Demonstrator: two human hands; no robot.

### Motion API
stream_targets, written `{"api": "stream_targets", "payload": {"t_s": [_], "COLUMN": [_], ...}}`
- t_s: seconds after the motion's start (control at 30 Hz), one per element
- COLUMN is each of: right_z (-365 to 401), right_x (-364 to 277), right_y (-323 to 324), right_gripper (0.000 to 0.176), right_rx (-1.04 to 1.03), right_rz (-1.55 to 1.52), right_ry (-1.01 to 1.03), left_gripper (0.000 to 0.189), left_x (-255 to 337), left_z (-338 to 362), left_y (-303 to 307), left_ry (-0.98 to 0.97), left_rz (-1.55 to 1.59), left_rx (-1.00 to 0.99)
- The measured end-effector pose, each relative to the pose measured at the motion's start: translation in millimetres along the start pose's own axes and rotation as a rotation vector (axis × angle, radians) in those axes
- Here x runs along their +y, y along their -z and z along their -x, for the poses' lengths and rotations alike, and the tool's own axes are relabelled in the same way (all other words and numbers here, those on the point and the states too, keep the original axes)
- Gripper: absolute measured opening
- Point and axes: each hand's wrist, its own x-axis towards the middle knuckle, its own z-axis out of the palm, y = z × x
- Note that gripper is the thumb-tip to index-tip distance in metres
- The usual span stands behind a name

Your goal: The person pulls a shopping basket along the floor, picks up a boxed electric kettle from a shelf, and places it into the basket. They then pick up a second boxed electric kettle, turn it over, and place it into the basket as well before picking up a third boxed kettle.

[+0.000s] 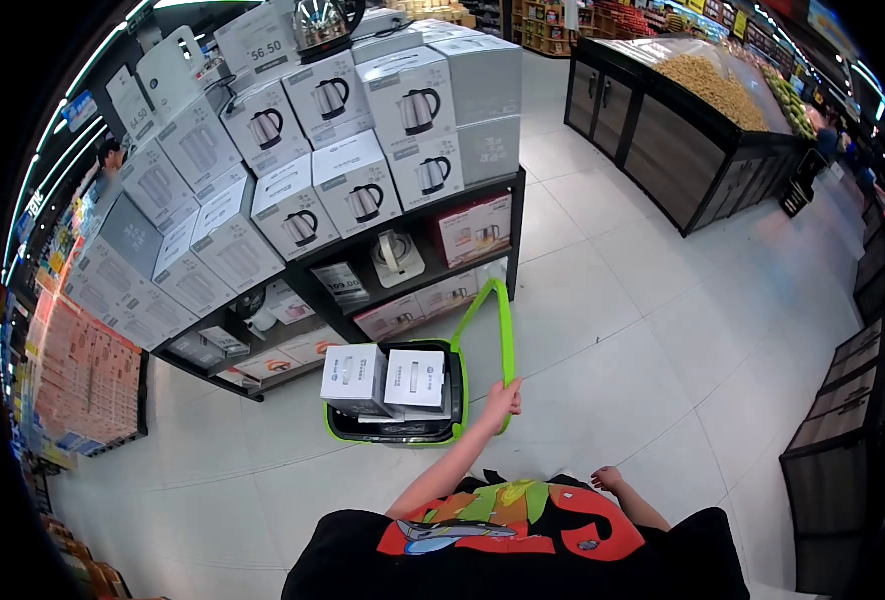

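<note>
My left hand (503,400) is closed round the side of the raised green handle (508,335) of a shopping basket. The black basket (412,432) has a green rim and rests on the floor in front of me. Inside it are two white boxes, a left box (353,372) and a right box (415,378), with more white packaging partly hidden beneath them. By my right side hangs my right hand (608,478), its fingers loosely bent and apart, with nothing visible in it.
A dark shelf unit (337,318) stands just beyond the basket, stacked with white kettle boxes (365,195) and a display kettle (324,22). Dark produce bins (674,150) stand at the back right, with a dark cabinet (842,450) nearer. Pale floor tiles (602,330) lie between.
</note>
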Motion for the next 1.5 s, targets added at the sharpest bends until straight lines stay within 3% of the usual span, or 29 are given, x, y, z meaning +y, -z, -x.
{"api": "stream_targets", "payload": {"t_s": [0.1, 0.17, 0.27, 0.37, 0.47, 0.67, 0.8, 0.9, 0.93, 1.03, 1.07, 1.27, 1.5], "right_z": [16, 25, 6, -6, -21, -71, -56, -42, -36, -39, -39, -52, -73], "right_x": [36, 61, 115, 137, 121, 18, -122, -221, -251, -323, -333, -402, -415], "right_y": [21, 42, 69, 110, 148, 196, 210, 222, 225, 231, 230, 221, 188], "right_gripper": [0.023, 0.025, 0.021, 0.017, 0.017, 0.019, 0.019, 0.035, 0.040, 0.051, 0.053, 0.056, 0.052], "right_rx": [0.059, 0.113, 0.214, 0.083, 0.096, 0.167, 0.321, 0.153, 0.127, 0.126, 0.116, 0.082, -0.077], "right_rz": [-0.053, 0.234, 0.193, -0.180, -0.175, -0.048, 0.280, 0.339, 0.375, 0.608, 0.658, 1.150, 1.166], "right_ry": [0.000, 0.092, -0.010, -0.154, -0.104, 0.351, 0.794, 0.983, 1.052, 1.267, 1.307, 1.587, 1.863], "left_gripper": [0.030, 0.030, 0.029, 0.028, 0.027, 0.029, 0.026, 0.029, 0.035, 0.041, 0.045, 0.042, 0.035], "left_x": [-30, -50, -78, -104, -97, -107, -119, -138, -151, -165, -150, -114, -121], "left_z": [-20, -33, -54, -60, -48, -38, -48, -67, -75, -100, -102, -110, -96], "left_y": [-32, -52, -74, -86, -103, -112, -120, -133, -139, -149, -163, -187, -196], "left_ry": [0.048, 0.073, 0.070, 0.057, 0.049, 0.068, 0.098, 0.154, 0.114, 0.129, 0.169, 0.254, 0.342], "left_rz": [-0.040, -0.071, -0.153, -0.259, -0.328, -0.441, -0.490, -0.528, -0.739, -0.932, -1.029, -1.024, -1.050], "left_rx": [-0.036, -0.028, 0.040, 0.129, 0.185, 0.248, 0.257, 0.298, 0.374, 0.408, 0.520, 0.718, 0.716]}}
